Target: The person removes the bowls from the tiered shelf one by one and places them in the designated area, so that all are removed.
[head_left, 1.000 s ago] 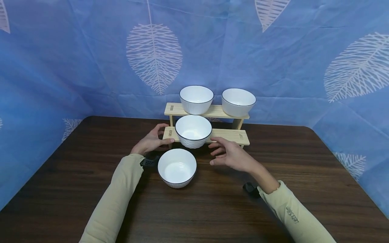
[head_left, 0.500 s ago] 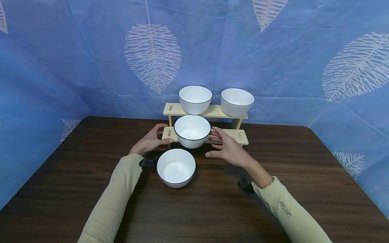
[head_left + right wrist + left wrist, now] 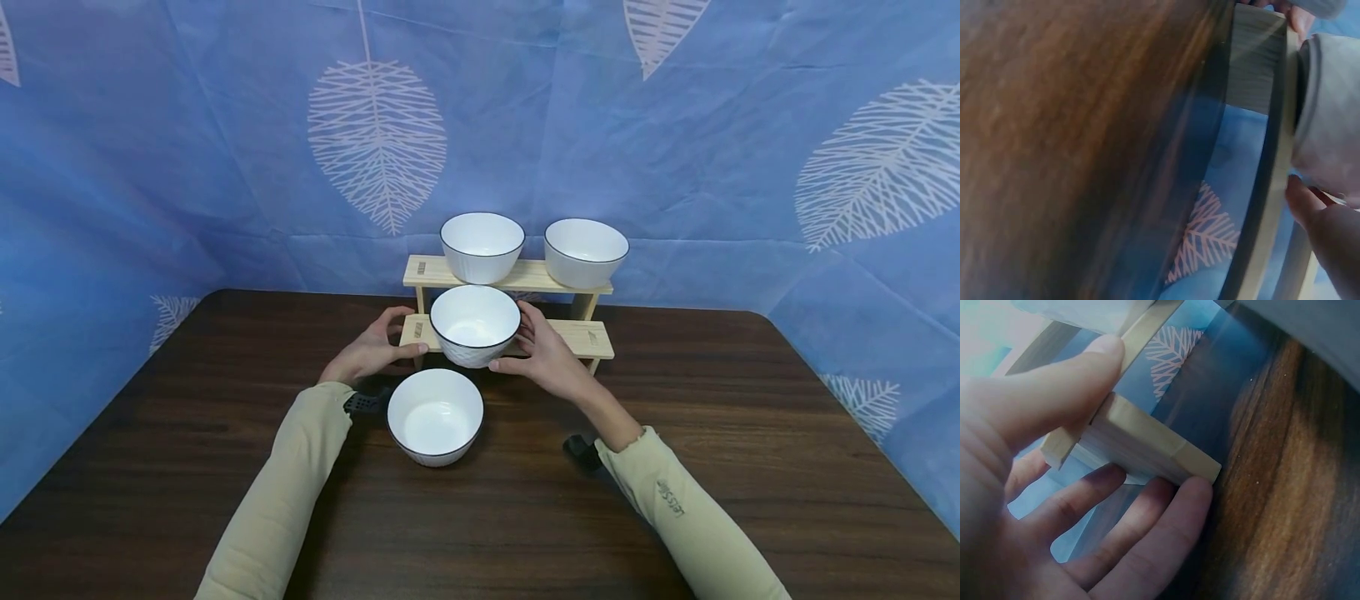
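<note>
A white bowl [image 3: 476, 317] with a dark rim and textured outside stands on the lower step of a light wooden two-step rack [image 3: 573, 335]. My right hand [image 3: 551, 354] holds this bowl at its right side, thumb low at the front and fingers along the far side. My left hand [image 3: 371, 346] grips the left end of the lower step. In the left wrist view, the thumb [image 3: 1079, 378] lies on top of the board while the other fingers reach beneath, against the wooden leg [image 3: 1147, 440]. Another white bowl [image 3: 436, 417] stands on the table in front of the rack.
Two more dark-rimmed bowls, a left one [image 3: 483, 247] and a right one [image 3: 587, 252], stand on the upper step. Behind the dark wooden table [image 3: 675, 375] hangs a blue cloth [image 3: 247, 150] with white leaf prints.
My right hand has moved left and slightly farther back, closing from beside the bowl onto its right side. The left hand, the rack and the bowls have stayed in place.
</note>
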`<state>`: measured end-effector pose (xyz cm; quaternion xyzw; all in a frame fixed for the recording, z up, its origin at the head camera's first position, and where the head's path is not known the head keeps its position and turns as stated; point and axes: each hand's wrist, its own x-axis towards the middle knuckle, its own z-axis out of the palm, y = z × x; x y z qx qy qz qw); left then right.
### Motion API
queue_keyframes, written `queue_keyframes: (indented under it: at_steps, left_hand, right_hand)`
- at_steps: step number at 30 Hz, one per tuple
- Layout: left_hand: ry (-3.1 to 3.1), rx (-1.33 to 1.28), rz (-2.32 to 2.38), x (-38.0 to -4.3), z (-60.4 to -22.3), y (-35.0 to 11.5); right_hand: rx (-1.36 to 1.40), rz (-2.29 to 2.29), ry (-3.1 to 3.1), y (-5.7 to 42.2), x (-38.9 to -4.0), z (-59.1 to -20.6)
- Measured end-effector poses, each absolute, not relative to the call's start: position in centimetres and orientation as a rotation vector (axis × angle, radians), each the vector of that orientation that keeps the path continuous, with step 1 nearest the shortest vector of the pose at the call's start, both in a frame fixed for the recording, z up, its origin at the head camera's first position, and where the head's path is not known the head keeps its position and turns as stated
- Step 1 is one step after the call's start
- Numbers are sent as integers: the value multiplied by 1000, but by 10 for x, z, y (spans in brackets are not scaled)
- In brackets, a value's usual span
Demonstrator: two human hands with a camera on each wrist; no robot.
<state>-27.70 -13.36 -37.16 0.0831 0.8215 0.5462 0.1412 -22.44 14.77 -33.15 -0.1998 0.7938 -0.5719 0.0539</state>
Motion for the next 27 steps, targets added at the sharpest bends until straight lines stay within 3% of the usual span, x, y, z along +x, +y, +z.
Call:
queue_keyframes:
  at_steps: [27]
  left_hand:
    - [2419, 254, 1548, -276, -373, -134]
  right_hand:
    - [-738, -1947, 2374, 127, -250, -349]
